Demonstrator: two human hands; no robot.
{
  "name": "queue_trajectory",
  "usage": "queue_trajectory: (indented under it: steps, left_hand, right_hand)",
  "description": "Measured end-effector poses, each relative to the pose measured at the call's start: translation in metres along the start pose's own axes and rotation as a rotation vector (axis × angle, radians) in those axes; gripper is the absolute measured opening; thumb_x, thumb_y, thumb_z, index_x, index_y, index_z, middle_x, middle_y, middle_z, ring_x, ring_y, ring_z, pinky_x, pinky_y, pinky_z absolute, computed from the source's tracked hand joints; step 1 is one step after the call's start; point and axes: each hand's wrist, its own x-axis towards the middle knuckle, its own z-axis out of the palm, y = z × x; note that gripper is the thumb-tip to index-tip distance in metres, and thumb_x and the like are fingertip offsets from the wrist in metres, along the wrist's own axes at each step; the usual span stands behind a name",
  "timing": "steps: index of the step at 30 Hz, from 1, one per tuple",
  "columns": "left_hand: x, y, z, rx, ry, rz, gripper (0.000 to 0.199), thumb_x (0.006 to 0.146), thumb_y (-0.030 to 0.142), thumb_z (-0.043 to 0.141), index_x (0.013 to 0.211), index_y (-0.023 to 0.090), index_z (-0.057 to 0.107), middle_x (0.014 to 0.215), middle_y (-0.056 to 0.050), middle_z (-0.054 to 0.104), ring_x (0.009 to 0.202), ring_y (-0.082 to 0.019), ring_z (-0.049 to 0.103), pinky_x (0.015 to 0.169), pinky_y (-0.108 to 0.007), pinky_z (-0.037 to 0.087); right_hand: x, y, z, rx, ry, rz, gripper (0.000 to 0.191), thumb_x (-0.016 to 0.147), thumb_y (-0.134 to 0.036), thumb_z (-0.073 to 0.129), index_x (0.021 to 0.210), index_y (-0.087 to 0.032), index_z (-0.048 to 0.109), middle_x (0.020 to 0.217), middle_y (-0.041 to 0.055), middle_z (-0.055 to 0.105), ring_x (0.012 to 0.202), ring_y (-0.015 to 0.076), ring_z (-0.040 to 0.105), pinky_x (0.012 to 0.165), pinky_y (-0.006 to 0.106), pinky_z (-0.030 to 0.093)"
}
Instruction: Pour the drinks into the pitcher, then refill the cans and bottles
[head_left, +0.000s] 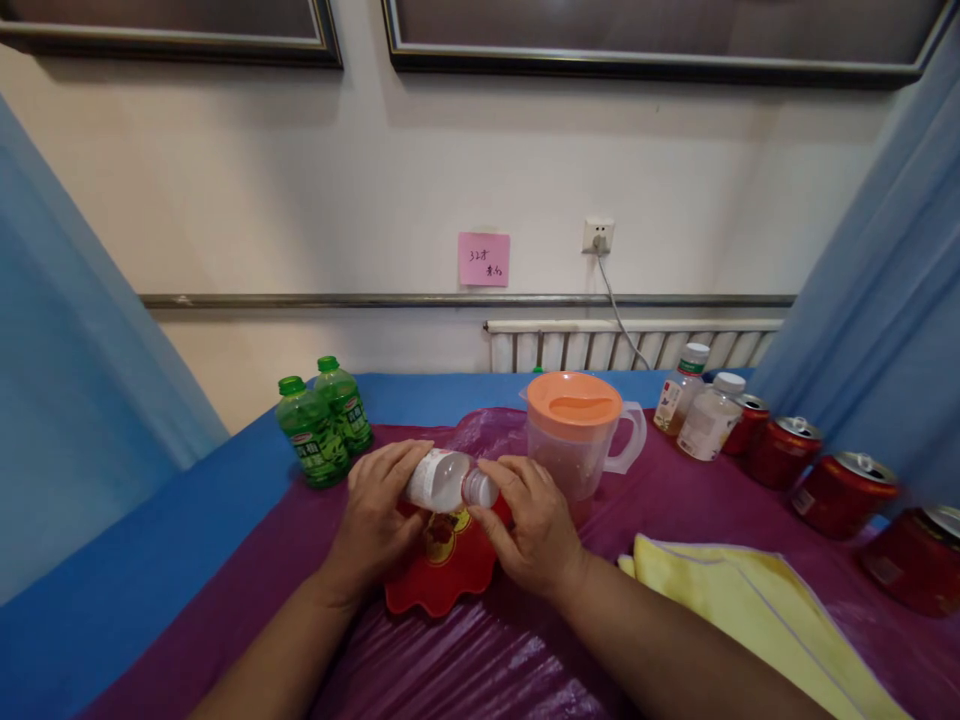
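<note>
A clear plastic bottle (441, 482) with a white label is held tilted on its side, its neck end to the right. My left hand (384, 505) is closed around its body. At the neck, my right hand (538, 525) pinches the whitish bottle cap (480, 488) between thumb and fingers. Below the bottle lies a red scalloped mat (431, 580) with a gold pattern, partly hidden by my hands. Just behind my right hand stands a translucent pitcher (562, 455) with an orange lid (574, 402).
Two green bottles (313, 440) stand at the left. On the right are two white-capped bottles (706, 420), several red cans (844, 495) and a folded yellow cloth (735, 590). Purple plastic sheeting (292, 600) covers part of the blue tabletop (172, 530). A radiator (555, 348) is behind.
</note>
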Motion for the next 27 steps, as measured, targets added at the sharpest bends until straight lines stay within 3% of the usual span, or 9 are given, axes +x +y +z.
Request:
queue_trajectory:
  steps: [5, 13, 17, 20, 23, 27]
  left_hand:
    - [0.002, 0.002, -0.002, -0.004, -0.010, -0.009, 0.054, 0.086, 0.039, 0.061, 0.137, 0.023, 0.054, 0.131, -0.013, 0.064, 0.120, -0.032, 0.058, 0.105, -0.048, 0.039]
    - [0.001, -0.006, -0.001, -0.016, 0.034, -0.081, 0.055, 0.088, 0.049, 0.061, 0.135, 0.022, 0.056, 0.131, -0.014, 0.066, 0.122, -0.034, 0.060, 0.106, -0.050, 0.040]
    - [0.001, -0.003, 0.001, -0.102, 0.071, -0.262, 0.064, 0.081, 0.062, 0.067, 0.131, 0.022, 0.059, 0.127, -0.012, 0.070, 0.117, -0.033, 0.065, 0.104, -0.047, 0.047]
    - [0.001, 0.004, 0.000, -0.218, 0.098, -0.476, 0.067, 0.072, 0.065, 0.074, 0.120, 0.019, 0.064, 0.113, -0.010, 0.075, 0.100, -0.031, 0.071, 0.090, -0.041, 0.056]
    - [0.000, 0.007, -0.002, -0.358, 0.093, -0.614, 0.067, 0.067, 0.066, 0.076, 0.111, 0.016, 0.065, 0.102, -0.010, 0.077, 0.088, -0.029, 0.073, 0.078, -0.039, 0.059]
    - [0.001, 0.009, -0.004, -0.430, 0.042, -0.638, 0.069, 0.065, 0.064, 0.076, 0.112, 0.015, 0.065, 0.104, -0.012, 0.078, 0.090, -0.031, 0.074, 0.080, -0.042, 0.060]
  right_hand:
    - [0.002, -0.001, -0.004, -0.009, -0.002, -0.112, 0.042, 0.097, -0.024, 0.054, 0.138, -0.017, 0.054, 0.118, 0.0146, 0.064, 0.104, 0.0250, 0.061, 0.085, 0.041, 0.051]
    - [0.002, -0.002, -0.006, -0.004, 0.047, -0.224, 0.046, 0.094, -0.013, 0.054, 0.136, -0.030, 0.054, 0.121, 0.0079, 0.065, 0.109, 0.0205, 0.063, 0.090, 0.039, 0.050]
    - [0.005, -0.007, -0.011, 0.067, 0.056, -0.209, 0.042, 0.093, -0.022, 0.057, 0.135, -0.025, 0.053, 0.116, 0.0099, 0.063, 0.103, 0.0212, 0.064, 0.085, 0.039, 0.051]
    - [0.011, -0.012, -0.015, 0.132, 0.044, -0.150, 0.038, 0.092, -0.027, 0.060, 0.129, -0.021, 0.053, 0.112, 0.0107, 0.066, 0.100, 0.0225, 0.064, 0.083, 0.039, 0.050]
    - [0.017, -0.021, -0.025, 0.105, -0.089, -0.004, 0.024, 0.090, -0.029, 0.062, 0.111, -0.020, 0.056, 0.097, 0.0072, 0.069, 0.087, 0.0213, 0.065, 0.078, 0.037, 0.047]
    - [0.009, -0.029, -0.044, 0.033, -0.487, 0.090, 0.012, 0.086, -0.029, 0.066, 0.090, -0.023, 0.057, 0.080, 0.0005, 0.068, 0.074, 0.0189, 0.063, 0.072, 0.034, 0.043]
